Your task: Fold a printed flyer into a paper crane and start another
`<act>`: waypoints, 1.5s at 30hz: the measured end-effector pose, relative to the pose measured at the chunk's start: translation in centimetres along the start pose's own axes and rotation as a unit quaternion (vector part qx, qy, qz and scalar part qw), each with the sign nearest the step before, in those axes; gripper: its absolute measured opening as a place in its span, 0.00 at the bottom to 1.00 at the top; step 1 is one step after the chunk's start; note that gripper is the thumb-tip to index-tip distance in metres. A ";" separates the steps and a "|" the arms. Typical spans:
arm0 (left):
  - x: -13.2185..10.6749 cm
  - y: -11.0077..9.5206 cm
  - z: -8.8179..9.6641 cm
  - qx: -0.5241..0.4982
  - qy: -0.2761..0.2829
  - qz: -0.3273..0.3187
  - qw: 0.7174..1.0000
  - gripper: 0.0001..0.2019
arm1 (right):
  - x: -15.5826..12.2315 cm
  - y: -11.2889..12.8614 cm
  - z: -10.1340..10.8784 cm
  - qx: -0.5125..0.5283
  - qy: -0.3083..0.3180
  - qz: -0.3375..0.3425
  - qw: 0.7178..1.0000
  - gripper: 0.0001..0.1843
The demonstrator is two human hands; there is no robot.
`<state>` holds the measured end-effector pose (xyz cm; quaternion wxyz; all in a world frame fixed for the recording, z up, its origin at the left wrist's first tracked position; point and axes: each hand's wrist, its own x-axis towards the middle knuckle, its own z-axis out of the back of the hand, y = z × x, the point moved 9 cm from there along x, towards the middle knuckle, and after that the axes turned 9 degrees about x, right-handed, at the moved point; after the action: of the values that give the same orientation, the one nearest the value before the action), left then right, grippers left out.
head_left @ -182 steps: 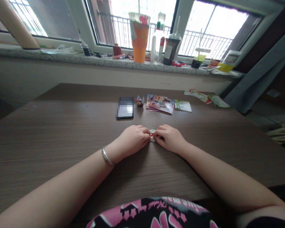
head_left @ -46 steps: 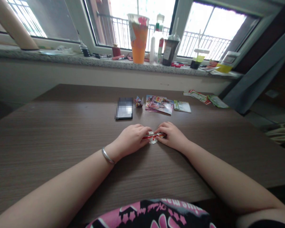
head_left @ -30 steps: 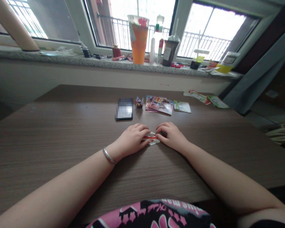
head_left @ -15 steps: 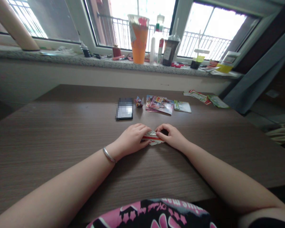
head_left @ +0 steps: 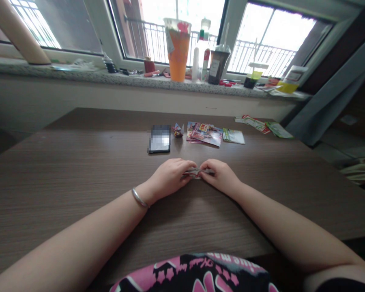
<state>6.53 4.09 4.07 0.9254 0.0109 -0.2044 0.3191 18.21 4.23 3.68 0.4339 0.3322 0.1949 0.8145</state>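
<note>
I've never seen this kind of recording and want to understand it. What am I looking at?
There is no machine: these are a person's bare hands. Every picture comes from one camera worn on the head, looking forward and down.

The left hand, with a bracelet on its wrist, and the right hand hold a small folded paper between them.

Beyond, on the table, lie a dark flat item with its face pixelated, a small folded figure, glossy leaflets and a pale stack.

Two hands (head_left: 174, 175) (head_left: 221, 176), one bracelet (head_left: 138, 198), one bundle of folded paper (head_left: 195, 173), one table (head_left: 188, 227), one orange drink (head_left: 178, 56).
</note>
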 end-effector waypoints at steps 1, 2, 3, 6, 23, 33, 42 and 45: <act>0.0 0.0 0.0 -0.005 -0.003 -0.002 1.000 0.13 | -0.1 0.3 0.0 -0.013 0.002 0.011 1.000 0.03; 0.0 0.0 0.0 -0.009 -0.004 -0.003 1.000 0.13 | -0.2 0.6 0.0 -0.028 0.005 0.021 0.999 0.03; 0.0 0.0 0.1 -0.012 -0.005 -0.003 1.000 0.13 | -0.3 0.9 0.0 -0.047 0.009 0.031 0.998 0.04; -0.1 0.1 0.2 -0.016 -0.008 0.000 1.000 0.11 | -0.4 1.6 -0.4 -0.106 0.028 0.056 0.992 0.07; 0.1 -1.2 -0.3 0.047 0.026 -0.068 0.996 0.07 | -0.8 2.8 -2.6 -0.258 0.130 0.163 0.943 0.11; 0.0 -1.9 -0.3 0.074 0.059 -0.078 0.992 0.11 | -1.1 3.4 -2.6 -0.238 0.135 0.193 0.942 0.11; -0.2 -1.9 -0.7 0.099 0.075 -0.058 0.991 0.12 | -1.0 3.2 -2.3 -0.198 0.128 0.184 0.954 0.10; -0.1 -1.8 -0.7 0.103 0.078 -0.044 0.991 0.11 | -1.0 3.2 -2.4 -0.201 0.129 0.177 0.955 0.10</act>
<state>7.74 2.71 3.59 0.9456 0.0896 -0.0967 0.2975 15.08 1.62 3.58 0.3121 0.1595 0.0190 0.9364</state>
